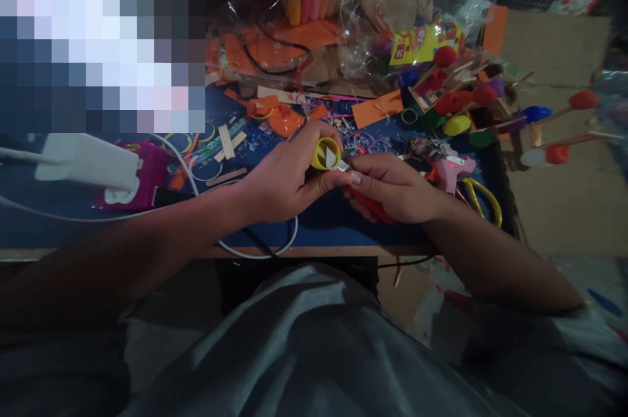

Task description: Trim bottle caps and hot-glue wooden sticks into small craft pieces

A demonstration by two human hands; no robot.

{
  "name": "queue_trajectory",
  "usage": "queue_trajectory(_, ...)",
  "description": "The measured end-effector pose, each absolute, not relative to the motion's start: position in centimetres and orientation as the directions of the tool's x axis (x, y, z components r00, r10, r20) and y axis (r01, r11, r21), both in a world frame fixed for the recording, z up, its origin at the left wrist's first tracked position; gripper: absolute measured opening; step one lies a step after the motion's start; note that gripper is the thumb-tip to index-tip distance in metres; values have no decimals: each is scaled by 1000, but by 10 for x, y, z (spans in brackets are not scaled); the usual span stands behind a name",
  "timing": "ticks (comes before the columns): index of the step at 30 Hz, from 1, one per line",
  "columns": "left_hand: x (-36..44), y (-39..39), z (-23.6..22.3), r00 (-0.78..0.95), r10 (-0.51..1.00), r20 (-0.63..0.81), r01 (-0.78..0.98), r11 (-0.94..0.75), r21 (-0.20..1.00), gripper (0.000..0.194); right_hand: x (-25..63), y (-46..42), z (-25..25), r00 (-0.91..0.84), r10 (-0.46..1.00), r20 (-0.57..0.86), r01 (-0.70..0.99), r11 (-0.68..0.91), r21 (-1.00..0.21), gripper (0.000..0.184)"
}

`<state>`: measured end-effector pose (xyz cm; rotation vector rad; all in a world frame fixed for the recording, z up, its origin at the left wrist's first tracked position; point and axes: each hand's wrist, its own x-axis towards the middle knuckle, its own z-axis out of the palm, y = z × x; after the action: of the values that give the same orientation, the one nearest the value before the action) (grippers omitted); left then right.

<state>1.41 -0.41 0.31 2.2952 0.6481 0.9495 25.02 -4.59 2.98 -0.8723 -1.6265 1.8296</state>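
Note:
My left hand [287, 176] is closed round a small yellow ring-shaped cap [325, 153], held above the blue tabletop [324, 220]. My right hand [392, 184] grips a red-handled cutter [367, 202] whose metal blade [341, 163] touches the yellow cap. The two hands meet at the middle of the table, thumbs close together. Most of the red handle is hidden inside my right fist.
A pink glue gun [449, 171] and yellow-handled scissors [483, 198] lie right of my hands. Coloured caps on sticks [461, 103], orange paper scraps [375, 109], wooden sticks [228, 142] and plastic bags crowd the back. A white cable [275, 247] and a white adapter [88, 162] lie at left.

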Motion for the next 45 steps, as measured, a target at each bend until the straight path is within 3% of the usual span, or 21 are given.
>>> queue_trajectory(5,18,-9,-5,522,683,512,182,-675,715,79,249,-47,28,-599,798,-64,2,-79,-997,49)
queue_trajectory(12,15,-9,0,613,603,510,194,-741,643,67,249,-48,27,-622,783,-12,18,-1,-1000,47)
queue_trajectory(27,12,-7,16,695,549,463,190,-762,619,55,252,-48,26,-662,748,54,12,82,-997,44)
queue_trajectory(32,16,-6,5,572,607,551,174,-747,642,71,252,-46,24,-634,767,102,-14,120,-993,39)
queue_trajectory(37,19,-10,-2,574,587,572,197,-776,599,51,251,-46,23,-608,789,88,37,139,-990,42)
queue_trajectory(45,15,-6,4,642,530,554,213,-818,535,46,248,-48,22,-622,780,75,38,125,-991,43)
